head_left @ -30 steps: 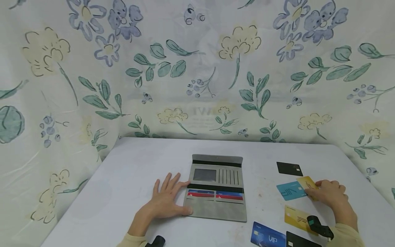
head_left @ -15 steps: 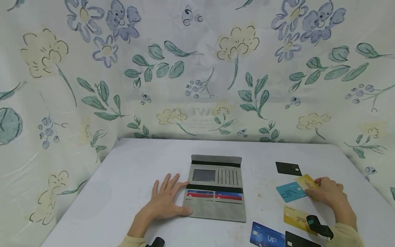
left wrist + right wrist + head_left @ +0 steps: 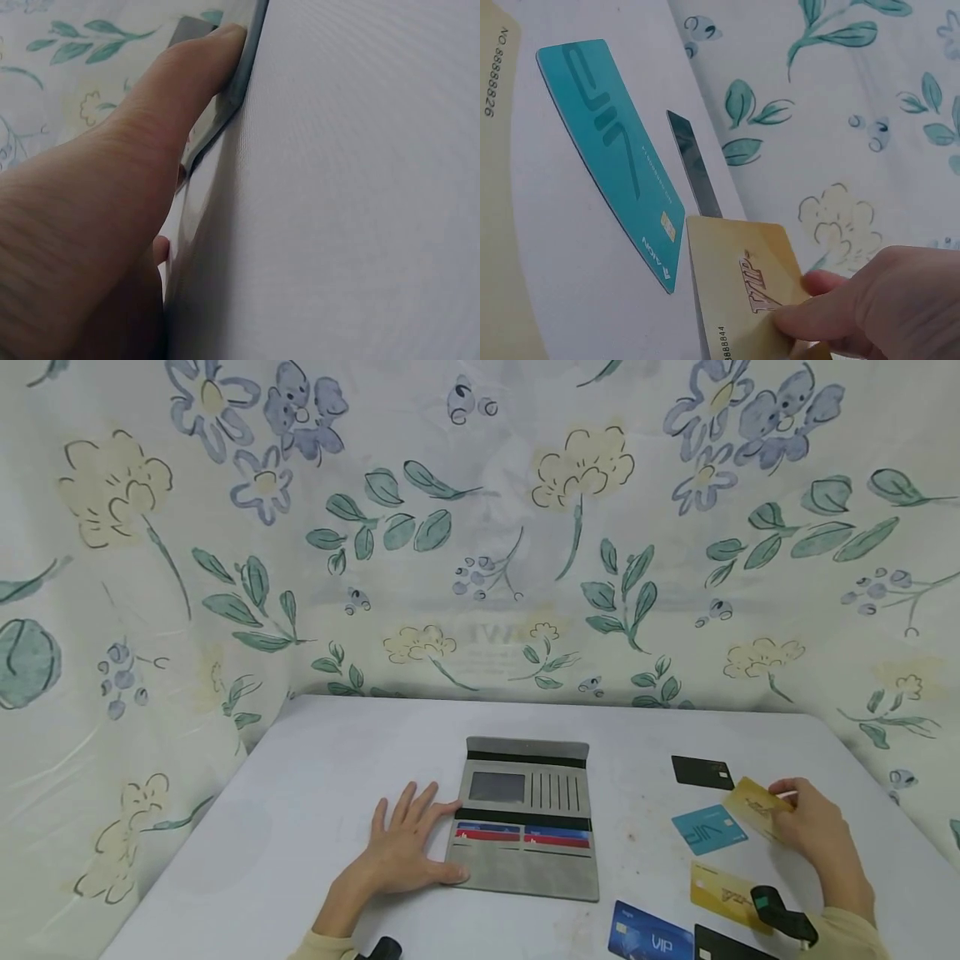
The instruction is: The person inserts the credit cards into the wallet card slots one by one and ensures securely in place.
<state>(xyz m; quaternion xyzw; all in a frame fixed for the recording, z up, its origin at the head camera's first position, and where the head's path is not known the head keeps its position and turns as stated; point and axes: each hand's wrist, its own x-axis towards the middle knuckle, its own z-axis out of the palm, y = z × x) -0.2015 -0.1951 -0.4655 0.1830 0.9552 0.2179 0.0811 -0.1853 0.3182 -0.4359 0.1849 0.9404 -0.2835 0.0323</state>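
An unfolded grey card wallet [image 3: 523, 870] lies on the white table, with red and blue cards [image 3: 557, 835] tucked in two of its slots. My left hand [image 3: 401, 852] is spread at its left side, thumb on the lower left edge and index fingertip at the edge higher up. In the left wrist view the thumb [image 3: 225, 45] rests on the wallet's edge. My right hand [image 3: 813, 818] pinches a gold VIP card [image 3: 742, 277] between thumb and fingers. Left of that card, a teal VIP card [image 3: 708, 829] lies flat on the table.
A black card [image 3: 701, 771] lies behind the gold one. Nearer to me are another gold card [image 3: 723, 889], partly under the right wrist camera, a blue VIP card [image 3: 651, 933] and a second black card [image 3: 723, 943]. A floral curtain [image 3: 480, 527] hangs behind the table.
My right hand has drawn the gold card to the right and slightly up, off the teal card it overlapped. The left hand and the wallet keep their places.
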